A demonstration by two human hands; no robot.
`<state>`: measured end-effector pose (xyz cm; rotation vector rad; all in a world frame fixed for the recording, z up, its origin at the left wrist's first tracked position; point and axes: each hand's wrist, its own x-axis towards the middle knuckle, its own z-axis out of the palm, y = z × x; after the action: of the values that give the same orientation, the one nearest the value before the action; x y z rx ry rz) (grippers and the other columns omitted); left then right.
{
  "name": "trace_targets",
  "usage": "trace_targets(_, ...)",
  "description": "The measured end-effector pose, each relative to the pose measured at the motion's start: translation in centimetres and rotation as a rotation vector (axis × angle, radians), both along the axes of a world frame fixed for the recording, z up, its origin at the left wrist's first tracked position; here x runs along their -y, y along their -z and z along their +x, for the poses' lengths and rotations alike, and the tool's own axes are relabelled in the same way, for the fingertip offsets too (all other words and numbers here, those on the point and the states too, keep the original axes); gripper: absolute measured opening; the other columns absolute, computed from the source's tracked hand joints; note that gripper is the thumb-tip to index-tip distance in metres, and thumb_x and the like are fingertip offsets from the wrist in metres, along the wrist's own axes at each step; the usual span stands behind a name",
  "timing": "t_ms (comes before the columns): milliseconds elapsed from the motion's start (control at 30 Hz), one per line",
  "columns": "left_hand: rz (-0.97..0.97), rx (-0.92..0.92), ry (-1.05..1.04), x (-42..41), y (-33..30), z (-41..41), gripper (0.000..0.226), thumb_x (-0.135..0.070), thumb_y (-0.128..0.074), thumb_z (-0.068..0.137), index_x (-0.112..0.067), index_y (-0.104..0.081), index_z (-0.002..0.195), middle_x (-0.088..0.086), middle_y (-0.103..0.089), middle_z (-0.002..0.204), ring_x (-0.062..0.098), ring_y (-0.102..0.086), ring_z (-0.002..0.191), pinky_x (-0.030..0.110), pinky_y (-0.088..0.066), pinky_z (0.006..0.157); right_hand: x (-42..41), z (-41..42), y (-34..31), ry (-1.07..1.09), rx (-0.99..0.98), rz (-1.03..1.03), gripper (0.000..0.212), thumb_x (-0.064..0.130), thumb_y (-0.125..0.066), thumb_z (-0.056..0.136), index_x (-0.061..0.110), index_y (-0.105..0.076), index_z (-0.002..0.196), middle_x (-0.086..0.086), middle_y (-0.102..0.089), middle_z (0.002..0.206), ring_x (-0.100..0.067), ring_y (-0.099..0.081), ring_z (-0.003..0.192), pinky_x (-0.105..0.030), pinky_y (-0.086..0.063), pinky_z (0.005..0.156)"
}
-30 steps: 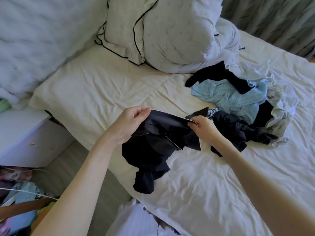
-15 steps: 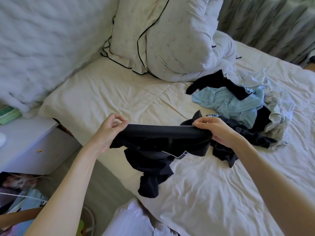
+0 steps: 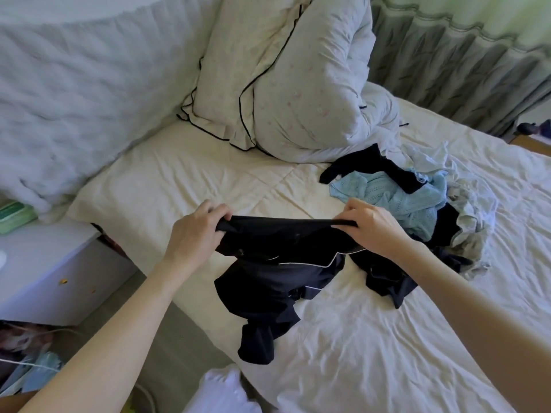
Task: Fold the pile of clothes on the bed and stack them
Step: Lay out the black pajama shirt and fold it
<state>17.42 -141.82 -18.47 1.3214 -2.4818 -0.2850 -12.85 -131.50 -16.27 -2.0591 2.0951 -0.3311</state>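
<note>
Dark garment [image 3: 280, 263], soft and limp, hung above the bed [image 3: 372, 338] beside the pile [image 3: 417, 204], top edge pinched by left hand [image 3: 193, 234] and right hand [image 3: 372, 225], the best hold.

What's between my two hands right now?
In the head view, the taut top edge of the black garment spans from the left hand to the right hand; both pinch it.

We cannot see the left hand's [image 3: 195, 234] fingertips, tucked behind the dark garment [image 3: 277, 275]. The pile's [image 3: 417, 204] lower clothes lie buried; the nightstand [image 3: 44, 263] is cut off.
</note>
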Motion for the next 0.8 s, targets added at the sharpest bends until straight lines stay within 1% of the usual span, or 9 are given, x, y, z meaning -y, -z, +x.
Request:
trace_targets(100, -0.068, -0.113, -0.041, 1.8, -4.2, -1.4, 0.014, -0.007, -0.061, 0.081, -0.011, -0.056, 0.094, 0.003, -0.058, 0.089, 0.030, -0.057, 0.066, 0.035, -0.043, 0.056, 2.5, -0.9, -3.5, 0.072, 0.143, -0.052, 0.020, 0.020, -0.060, 0.091, 0.004, -0.070, 0.099, -0.009, -0.062, 0.097, -0.028, -0.058, 0.092, -0.032, -0.043, 0.081)
trace_targets(200, -0.064, -0.295, -0.115, 4.1, -10.1, -3.6, 0.014, -0.005, -0.056, 0.084, -0.010, -0.051, 0.096, 0.006, -0.058, 0.081, 0.030, -0.055, 0.072, 0.035, -0.042, 0.061, 5.4, -1.6, -9.3, 0.169, 0.139, -0.118, 0.022, 0.019, -0.054, 0.094, 0.000, -0.065, 0.094, -0.018, -0.065, 0.090, -0.033, -0.059, 0.089, -0.034, -0.041, 0.076)
trace_targets(267, -0.044, -0.476, -0.153, 5.4, -15.1, -4.9, 0.015, -0.004, -0.054, 0.085, -0.013, -0.047, 0.094, 0.006, -0.058, 0.083, 0.026, -0.055, 0.076, 0.034, -0.043, 0.066, 6.8, -2.0, -14.1, 0.224, 0.165, -0.294, 0.023, 0.018, -0.054, 0.093, -0.002, -0.065, 0.094, -0.021, -0.065, 0.091, -0.035, -0.058, 0.091, -0.035, -0.042, 0.078)
trace_targets(333, -0.080, -0.636, -0.116, 6.0, -19.9, -5.6, 0.018, -0.004, -0.050, 0.088, -0.016, -0.039, 0.095, 0.006, -0.057, 0.088, 0.022, -0.055, 0.079, 0.030, -0.043, 0.069, 7.2, -1.9, -18.9, 0.261, 0.207, -0.506, 0.019, 0.018, -0.056, 0.092, 0.003, -0.067, 0.096, -0.012, -0.066, 0.090, -0.027, -0.057, 0.087, -0.024, -0.036, 0.075)
trace_targets(433, -0.089, -0.756, -0.059, 5.8, -24.3, -6.0, 0.016, -0.007, -0.044, 0.093, -0.019, -0.034, 0.099, -0.001, -0.056, 0.087, 0.014, -0.053, 0.073, 0.022, -0.038, 0.061, 6.6, -1.6, -23.2, 0.255, 0.331, -0.600, 0.017, 0.016, -0.062, 0.087, 0.016, -0.058, 0.071, 0.008, -0.053, 0.066, -0.010, -0.047, 0.063, -0.010, -0.031, 0.054)
trace_targets(500, 0.020, -0.723, -0.004, 5.2, -25.0, -5.7, 0.012, -0.016, -0.046, 0.096, -0.021, -0.036, 0.101, -0.006, -0.055, 0.088, 0.005, -0.053, 0.076, 0.019, -0.038, 0.062, 6.1, -1.5, -23.6, 0.262, 0.336, -0.462, 0.027, 0.015, -0.063, 0.086, 0.022, -0.052, 0.063, 0.010, -0.046, 0.061, -0.013, -0.045, 0.063, -0.011, -0.030, 0.051)
trace_targets(600, 0.118, -0.529, 0.075, 5.0, -24.8, -4.5, 0.013, -0.015, -0.058, 0.091, -0.024, -0.050, 0.096, -0.011, -0.057, 0.088, 0.000, -0.053, 0.080, 0.009, -0.038, 0.066, 5.6, -1.9, -23.9, 0.301, 0.340, -0.423, 0.011, 0.009, -0.062, 0.086, 0.015, -0.069, 0.083, 0.011, -0.051, 0.065, -0.014, -0.049, 0.075, -0.012, -0.032, 0.054)
trace_targets(700, -0.046, -0.353, 0.027, 5.5, -25.8, -3.6, 0.025, -0.011, -0.062, 0.087, -0.030, -0.055, 0.073, -0.013, -0.055, 0.075, 0.002, -0.051, 0.071, 0.008, -0.037, 0.058, 5.5, -1.8, -26.3, 0.328, 0.366, -0.533, 0.016, 0.007, -0.063, 0.083, 0.022, -0.068, 0.082, 0.011, -0.055, 0.066, -0.011, -0.050, 0.070, 0.000, -0.032, 0.048)
trace_targets(800, -0.215, -0.454, -0.065, 5.9, -27.9, -3.8, 0.010, -0.011, -0.058, 0.085, -0.020, -0.059, 0.083, -0.008, -0.055, 0.079, 0.011, -0.052, 0.074, 0.020, -0.038, 0.064, 5.7, -1.5, -28.8, 0.324, 0.418, -0.645, 0.015, 0.009, -0.062, 0.082, 0.023, -0.063, 0.078, 0.014, -0.055, 0.066, -0.003, -0.048, 0.065, 0.001, -0.032, 0.047)
